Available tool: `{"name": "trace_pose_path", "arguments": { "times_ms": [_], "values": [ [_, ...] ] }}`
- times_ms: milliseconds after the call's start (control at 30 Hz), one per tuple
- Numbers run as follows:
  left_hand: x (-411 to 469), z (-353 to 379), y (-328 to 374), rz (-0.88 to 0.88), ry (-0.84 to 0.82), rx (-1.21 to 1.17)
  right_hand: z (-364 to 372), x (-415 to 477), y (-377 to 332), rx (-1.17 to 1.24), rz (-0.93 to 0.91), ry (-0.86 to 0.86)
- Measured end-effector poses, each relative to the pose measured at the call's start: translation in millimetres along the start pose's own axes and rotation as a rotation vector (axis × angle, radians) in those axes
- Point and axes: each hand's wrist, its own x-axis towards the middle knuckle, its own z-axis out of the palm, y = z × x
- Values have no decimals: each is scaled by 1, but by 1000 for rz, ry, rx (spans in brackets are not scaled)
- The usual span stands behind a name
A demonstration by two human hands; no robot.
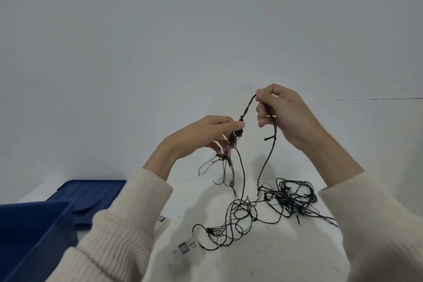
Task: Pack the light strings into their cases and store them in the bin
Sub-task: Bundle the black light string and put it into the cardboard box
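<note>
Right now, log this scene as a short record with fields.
left hand: pinches a gathered bunch of the string, raised over the table
right hand: pinches the string higher up
string: mostly a loose tangle on the table
bin: blue, near left
lid: blue, lying flat behind the bin
packet: clear, labelled, on the table beside the tangle

Black light string (242,181), blue bin (29,236), cream ribbed sleeves (128,224).
</note>
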Motion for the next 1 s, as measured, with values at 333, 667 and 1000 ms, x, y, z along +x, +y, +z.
{"name": "trace_pose_path", "arguments": {
  "times_ms": [333, 667, 1000],
  "values": [
    [3, -9, -51, -179, -61, 154, -20, 12, 4, 159, 22, 168],
    [14, -12, -41, -28, 246, -189, -12, 7, 16, 77, 203, 61],
    [19, -2, -11, -26, 93, -418, 5, 4, 21, -148, 93, -257]
  ]
}}
